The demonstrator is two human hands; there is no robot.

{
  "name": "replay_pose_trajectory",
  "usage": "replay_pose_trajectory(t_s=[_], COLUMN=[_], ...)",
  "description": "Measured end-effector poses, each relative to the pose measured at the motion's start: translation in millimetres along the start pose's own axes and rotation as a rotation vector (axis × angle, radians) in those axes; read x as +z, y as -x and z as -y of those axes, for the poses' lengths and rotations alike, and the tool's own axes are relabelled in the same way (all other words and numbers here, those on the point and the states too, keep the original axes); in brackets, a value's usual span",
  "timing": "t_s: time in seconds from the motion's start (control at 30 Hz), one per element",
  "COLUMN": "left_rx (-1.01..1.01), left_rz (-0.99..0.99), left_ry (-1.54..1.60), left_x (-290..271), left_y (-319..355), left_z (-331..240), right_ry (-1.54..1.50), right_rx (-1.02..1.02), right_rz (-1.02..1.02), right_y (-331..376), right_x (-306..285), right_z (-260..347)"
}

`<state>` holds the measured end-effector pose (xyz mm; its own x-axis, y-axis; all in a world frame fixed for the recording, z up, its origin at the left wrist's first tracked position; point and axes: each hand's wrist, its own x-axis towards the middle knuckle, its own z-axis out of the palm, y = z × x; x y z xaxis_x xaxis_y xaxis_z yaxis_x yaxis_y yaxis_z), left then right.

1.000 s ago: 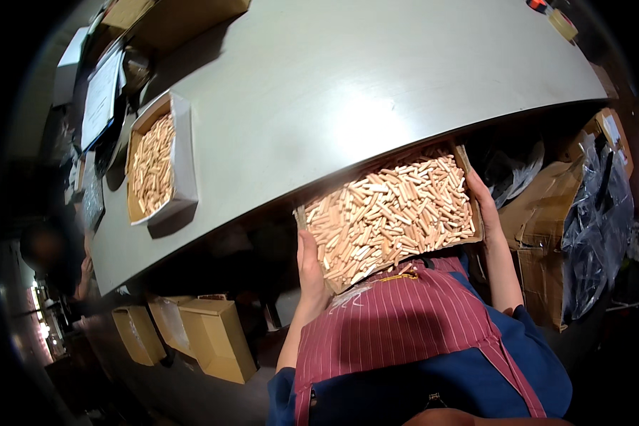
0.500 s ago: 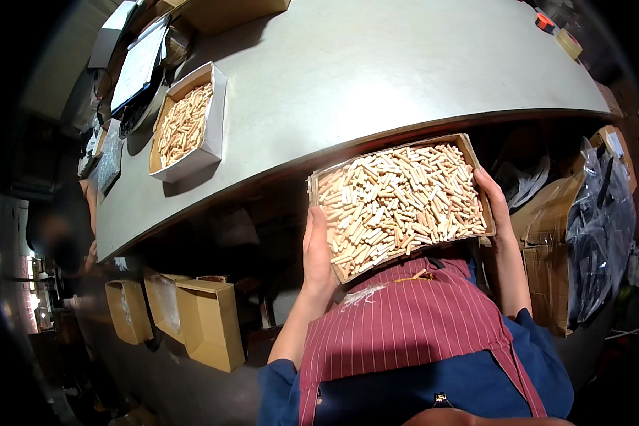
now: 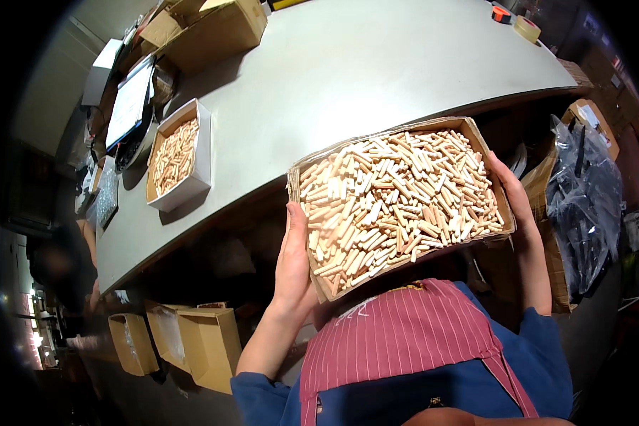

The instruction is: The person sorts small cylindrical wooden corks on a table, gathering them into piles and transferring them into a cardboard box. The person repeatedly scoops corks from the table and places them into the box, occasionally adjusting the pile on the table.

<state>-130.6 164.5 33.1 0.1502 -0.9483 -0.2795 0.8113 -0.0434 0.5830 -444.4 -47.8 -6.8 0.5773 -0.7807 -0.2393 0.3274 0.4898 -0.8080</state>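
Between my two hands I carry a shallow cardboard box (image 3: 296,186) filled with small wooden dowels (image 3: 405,206). My left hand (image 3: 292,266) grips its left side, thumb up along the wall. At the opposite end my right hand (image 3: 512,188) is wrapped round the right wall, and its lower fingers are hidden beneath. The box is up near the table's front edge and covers part of it. Farther left on the grey table (image 3: 277,106) stands a smaller white box (image 3: 200,153) with more dowels (image 3: 175,156) in it.
Rolls of tape (image 3: 527,28) lie at the table's far right. A clipboard with papers (image 3: 129,99) and an open carton (image 3: 216,32) occupy the far left. Open cardboard boxes (image 3: 216,344) sit low at left. A plastic-covered carton (image 3: 582,206) stands at right. Another person (image 3: 60,255) is at far left.
The dowel box in my hands has come up and closer, looking larger and overlapping more of the table edge. My view has shifted, bringing more of the far-left carton into sight.
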Motion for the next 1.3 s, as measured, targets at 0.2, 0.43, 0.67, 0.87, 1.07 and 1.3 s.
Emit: replay_pose_trajectory(t_s=[0.2, 0.43, 0.67, 0.87, 1.07, 1.3], left_rx=[-0.035, -0.001, 0.034, 0.081, 0.155, 0.222], left_rz=[0.109, 0.16, 0.099, 0.001, -0.054, -0.111], left_ry=[-0.026, -0.197, -0.312, -0.483, -0.684, -0.803], left_x=[27.4, 50.7, 45.6, 40.1, 21.8, 14.6], left_y=[-21.7, -75.1, -136.2, -171.1, -197.1, -221.2], left_z=[-35.7, -82.4, -112.5, -130.5, -137.8, -150.7], right_ry=[0.061, 0.229, 0.366, 0.393, 0.45, 0.634], right_rx=[-0.091, -0.208, -0.239, -0.231, -0.218, -0.193], right_rz=[0.064, 0.054, 0.059, 0.018, 0.004, -0.036], right_y=[-17.4, -66.7, -112.5, -145.4, -170.6, -208.3], right_x=[11.1, 6.0, 30.0, 60.5, 74.4, 50.5], right_z=[36.0, 64.2, 80.1, 93.1, 97.6, 101.0])
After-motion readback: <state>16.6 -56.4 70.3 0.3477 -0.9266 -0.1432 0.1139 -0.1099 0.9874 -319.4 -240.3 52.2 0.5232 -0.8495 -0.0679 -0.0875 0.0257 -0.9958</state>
